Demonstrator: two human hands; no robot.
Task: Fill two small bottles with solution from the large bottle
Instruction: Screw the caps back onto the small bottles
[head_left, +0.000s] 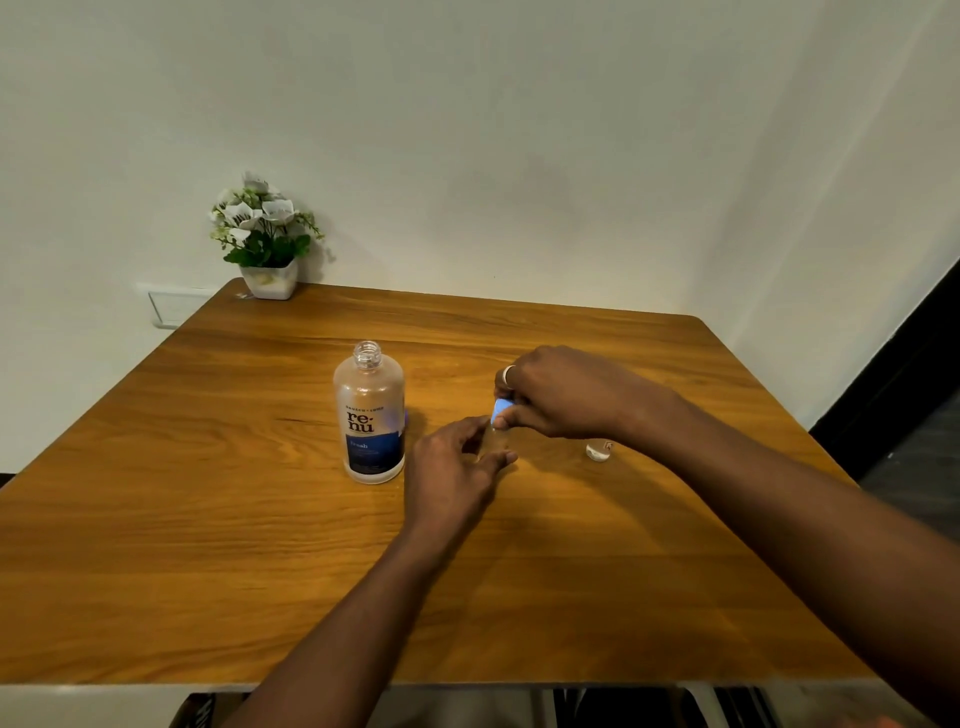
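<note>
The large clear bottle (369, 415) with a blue label stands uncapped left of centre on the wooden table (208, 519); a bit of blue, perhaps its cap (407, 415), peeks out behind it. My left hand (452, 462) holds a small clear bottle (493, 441) upright on the table. My right hand (561, 395) pinches the small blue cap (501, 410) at that bottle's top. The second small bottle (599, 450) stands to the right, partly hidden behind my right forearm.
A white pot of artificial flowers (267, 244) sits at the table's far left corner against the wall. A wall socket plate (171, 309) is below it. The table's near edge runs along the bottom.
</note>
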